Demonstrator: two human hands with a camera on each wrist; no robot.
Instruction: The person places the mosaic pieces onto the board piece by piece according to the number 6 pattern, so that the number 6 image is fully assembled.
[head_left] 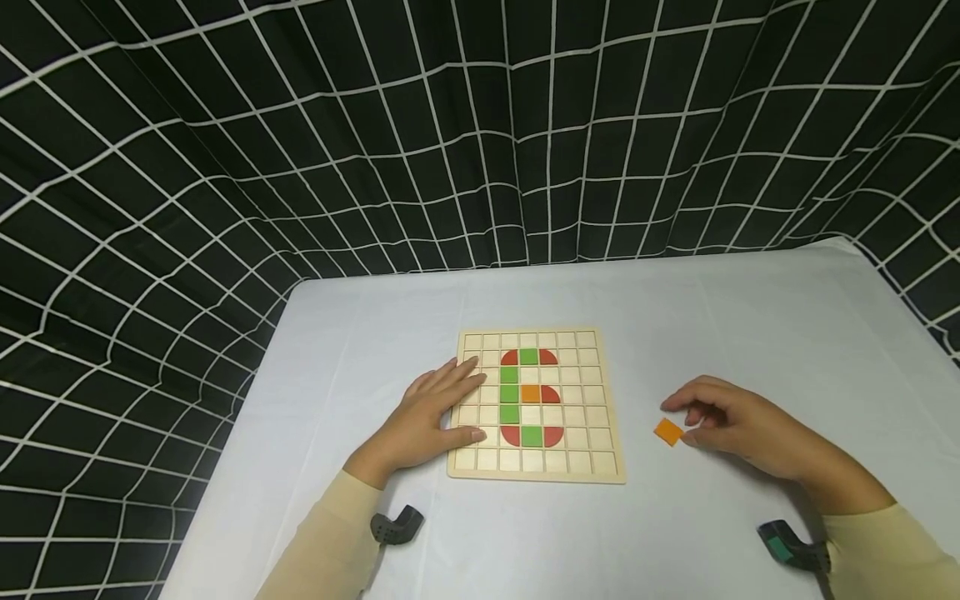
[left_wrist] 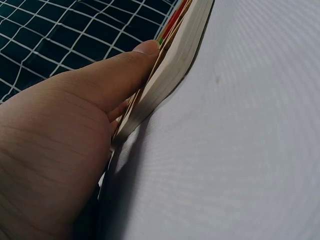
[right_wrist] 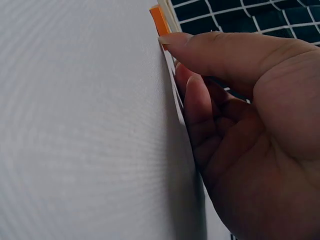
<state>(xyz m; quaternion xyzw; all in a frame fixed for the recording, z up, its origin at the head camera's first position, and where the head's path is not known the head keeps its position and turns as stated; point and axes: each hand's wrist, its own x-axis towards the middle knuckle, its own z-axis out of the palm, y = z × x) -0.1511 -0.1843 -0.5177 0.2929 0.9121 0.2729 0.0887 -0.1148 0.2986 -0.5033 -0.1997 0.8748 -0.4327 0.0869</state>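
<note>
My left hand (head_left: 427, 417) rests with spread fingers on the left side of a square wooden grid board (head_left: 592, 458). In the left wrist view, the thumb (left_wrist: 120, 75) lies over the board's edge (left_wrist: 175, 65). Red quarter-round pieces (head_left: 553, 436), green squares (head_left: 509, 393) and one orange square (head_left: 530, 393) sit in its cells. Right of the board, a loose orange square tile (head_left: 668, 432) is at the thumb tip of my right hand (head_left: 735, 425). The right index fingertip is apart from the tile, and the other fingers are bent. The right wrist view shows the thumb (right_wrist: 215, 50) at the tile's edge.
A pale cloth covers the table (head_left: 375, 317). Dark curtains with a white grid (head_left: 450, 167) hang behind it and at the sides. Each wrist has a dark device, one at the left (head_left: 397, 527) and one at the right (head_left: 791, 546).
</note>
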